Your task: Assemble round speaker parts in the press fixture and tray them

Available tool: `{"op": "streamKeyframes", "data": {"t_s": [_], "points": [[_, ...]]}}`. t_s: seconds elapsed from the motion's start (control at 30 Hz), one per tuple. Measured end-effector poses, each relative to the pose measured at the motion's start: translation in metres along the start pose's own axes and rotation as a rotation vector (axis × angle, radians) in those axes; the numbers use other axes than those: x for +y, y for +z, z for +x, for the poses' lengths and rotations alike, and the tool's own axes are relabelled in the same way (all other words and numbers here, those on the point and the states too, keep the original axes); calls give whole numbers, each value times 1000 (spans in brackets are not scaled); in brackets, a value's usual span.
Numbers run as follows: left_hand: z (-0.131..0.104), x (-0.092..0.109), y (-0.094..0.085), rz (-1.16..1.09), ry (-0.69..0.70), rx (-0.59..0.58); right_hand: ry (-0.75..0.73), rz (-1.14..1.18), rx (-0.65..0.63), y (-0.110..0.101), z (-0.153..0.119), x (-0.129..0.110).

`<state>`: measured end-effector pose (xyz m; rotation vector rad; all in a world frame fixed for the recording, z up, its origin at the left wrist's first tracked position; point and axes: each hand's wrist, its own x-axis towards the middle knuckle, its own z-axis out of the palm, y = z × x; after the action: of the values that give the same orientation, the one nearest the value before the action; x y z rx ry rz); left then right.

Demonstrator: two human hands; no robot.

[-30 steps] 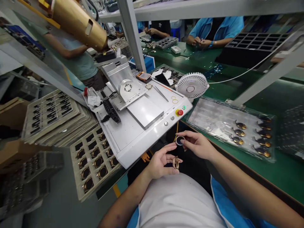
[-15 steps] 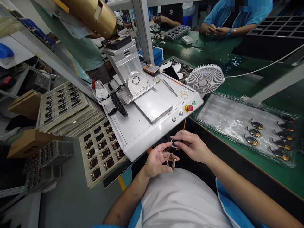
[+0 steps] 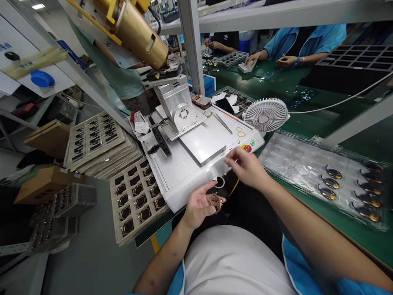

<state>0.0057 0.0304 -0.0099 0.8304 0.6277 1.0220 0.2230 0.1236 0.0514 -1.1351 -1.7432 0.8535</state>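
My left hand holds a rose-gold watch case ring between thumb and fingers. At its raised index fingertip is a thin round ring with a dark middle. Up and to the right, my right hand hangs over the front edge of the white machine base, thumb and index fingertips pinched; whether something small lies between them I cannot make out. Behind the hands, a metal fixture stands on the base beside a flat metal plate. Tweezers and yellow rings lie on the base.
A tray of watch cases is at the left, below stacked trays. A white fan stands right of the machine. A clear plastic tray holds round gold-and-black parts. A red button is behind my right hand. People sit across the green table.
My right hand has moved up and away from the thin ring, which stays at my left index finger. The view has tilted up. A person across the table has reached to a white box.
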Motion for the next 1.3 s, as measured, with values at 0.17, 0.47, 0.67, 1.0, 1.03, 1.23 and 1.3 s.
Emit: {"op": "streamKeyframes", "data": {"t_s": [0.17,0.47,0.67,1.0,1.03,1.23,1.3], "points": [[-10,10,3,46,68,2,488,14,7,-9,69,3],[-34,-8,5,545,311,56,277,207,70,21,-32,5],[-17,-22,16,1085,353,-131,369,561,-1,52,-85,6],[-12,-27,12,789,371,-167,540,744,24,28,-74,5],[-13,-27,12,698,363,-127,544,730,17,26,-74,4],[-12,-22,13,599,322,-132,576,579,29,25,-70,-3],[-11,-20,13,717,340,-160,603,620,8,24,-69,-4]]}}
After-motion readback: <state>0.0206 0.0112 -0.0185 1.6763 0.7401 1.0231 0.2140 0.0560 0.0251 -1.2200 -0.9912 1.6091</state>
